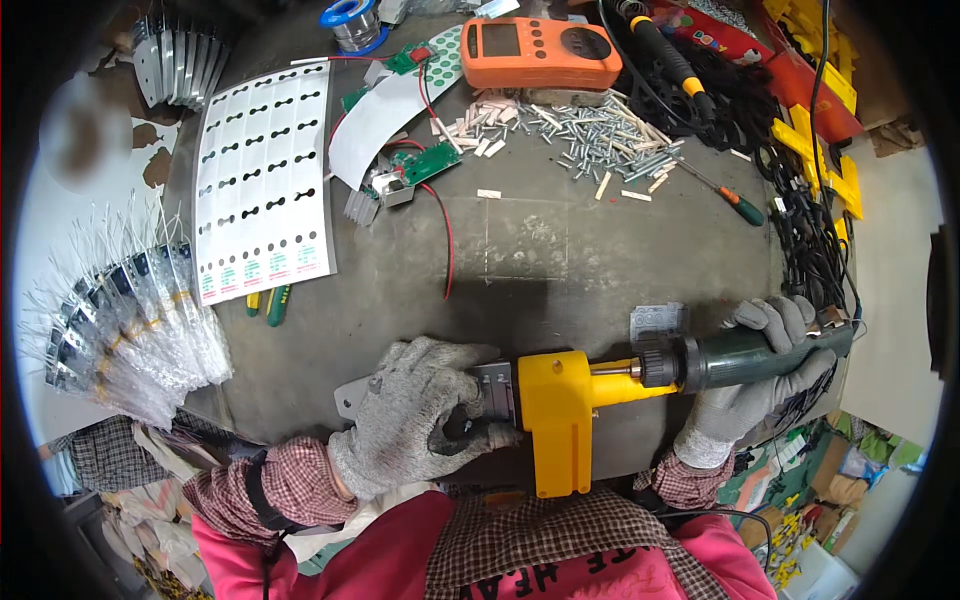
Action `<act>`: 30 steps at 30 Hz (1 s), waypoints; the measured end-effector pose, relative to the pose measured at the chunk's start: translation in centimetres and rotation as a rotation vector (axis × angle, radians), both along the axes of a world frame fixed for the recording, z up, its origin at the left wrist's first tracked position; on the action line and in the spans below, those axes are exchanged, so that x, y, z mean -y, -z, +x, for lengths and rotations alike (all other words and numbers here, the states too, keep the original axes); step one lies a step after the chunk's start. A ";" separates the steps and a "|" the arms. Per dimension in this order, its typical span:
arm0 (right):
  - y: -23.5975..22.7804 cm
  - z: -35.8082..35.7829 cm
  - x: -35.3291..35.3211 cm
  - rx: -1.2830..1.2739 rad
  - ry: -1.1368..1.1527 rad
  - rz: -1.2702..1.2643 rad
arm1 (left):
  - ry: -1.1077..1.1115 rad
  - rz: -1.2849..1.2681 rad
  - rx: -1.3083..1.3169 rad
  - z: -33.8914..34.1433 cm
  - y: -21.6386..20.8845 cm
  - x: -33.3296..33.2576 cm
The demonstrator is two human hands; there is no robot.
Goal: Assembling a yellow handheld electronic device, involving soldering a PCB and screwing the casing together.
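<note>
My left hand (415, 410), in a grey knit glove, is closed around a grey metal plate (498, 393). The plate's pointed end with a hole shows to the left of the hand. Its right end meets a yellow plastic housing (560, 420) near the table's front edge. In my right hand (775, 350), also gloved, lies a dark green electric screwdriver (735, 358), held level. Its bit points left and reaches the right side of the housing, above a yellow stem. Whether the bit sits on a screw is hidden.
Beyond the hands lie a heap of screws and pale plugs (600, 130), an orange multimeter (540, 55), green circuit boards (430, 165) and a sticker sheet (265, 180). Bagged wired parts (140, 320) fan out at left. Black cables (800, 220) and yellow parts (815, 150) line the right.
</note>
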State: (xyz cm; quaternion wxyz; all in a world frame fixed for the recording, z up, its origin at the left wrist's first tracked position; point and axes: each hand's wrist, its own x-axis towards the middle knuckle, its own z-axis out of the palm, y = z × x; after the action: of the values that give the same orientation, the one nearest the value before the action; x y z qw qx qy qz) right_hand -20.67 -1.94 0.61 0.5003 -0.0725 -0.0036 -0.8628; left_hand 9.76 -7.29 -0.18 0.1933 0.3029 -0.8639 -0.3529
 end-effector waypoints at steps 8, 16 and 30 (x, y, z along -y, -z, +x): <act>-1.0 0.3 -0.1 -0.085 0.074 0.148 | -0.039 -0.004 0.063 -0.2 -0.1 -0.1; 0.9 -0.9 -3.3 0.000 0.081 -0.020 | -0.068 -0.123 0.118 -0.9 -0.9 -0.1; 0.5 1.5 -2.9 0.031 0.146 0.047 | -0.091 -0.182 0.133 -0.5 -1.9 -1.1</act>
State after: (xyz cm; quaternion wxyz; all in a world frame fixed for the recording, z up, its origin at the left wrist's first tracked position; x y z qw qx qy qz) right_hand -19.20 0.97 0.07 0.4376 -0.0474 0.0140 -0.8978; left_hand 9.31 -6.22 1.74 0.1781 0.3459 -0.8886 -0.2431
